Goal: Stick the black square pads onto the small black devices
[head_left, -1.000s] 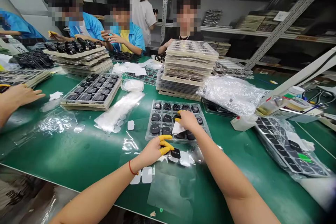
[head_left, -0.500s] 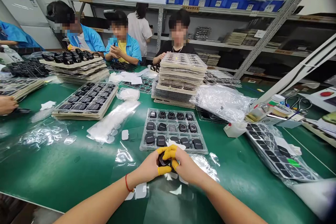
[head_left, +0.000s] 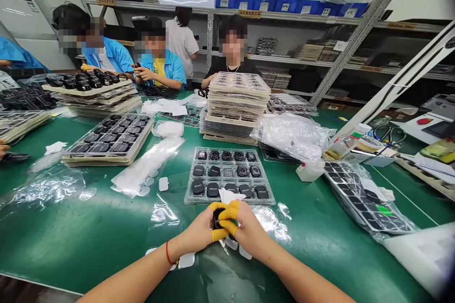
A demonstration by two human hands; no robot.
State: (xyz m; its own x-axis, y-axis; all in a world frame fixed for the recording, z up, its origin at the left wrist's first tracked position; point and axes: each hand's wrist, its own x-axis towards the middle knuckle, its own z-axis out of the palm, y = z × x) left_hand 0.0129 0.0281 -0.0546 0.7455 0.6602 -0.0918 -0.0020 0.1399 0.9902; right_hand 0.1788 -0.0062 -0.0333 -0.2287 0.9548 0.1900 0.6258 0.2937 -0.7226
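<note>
Just in front of the clear tray, my left hand (head_left: pixel 199 231) grips a small black smartwatch body (head_left: pixel 216 220), mostly hidden by fingers. My right hand (head_left: pixel 249 228) is closed against its right side, with fingertips pinched over it. Yellow finger cots cover the thumbs and several fingers of both hands. The clear plastic tray (head_left: pixel 187 195) holds several square smartwatch bodies; those at the back show dark faces, and the front row has plain black covers with small print. A white tissue (head_left: pixel 230 195) lies at the tray's front edge, touching my right fingertips or close to them.
A tall stack of trays (head_left: pixel 234 118) stands behind, beside bubble wrap (head_left: pixel 291 135). Another loaded tray stack (head_left: pixel 106 144) sits left. Bagged black pieces (head_left: pixel 355 194) and a white bottle (head_left: pixel 310 170) lie right. Clear film (head_left: pixel 227 279) covers the near table. Co-workers sit opposite.
The view has shifted slightly, so most things sit further left. My right fingers have closed further over the smartwatch body, and less of its black surface shows between my hands.
</note>
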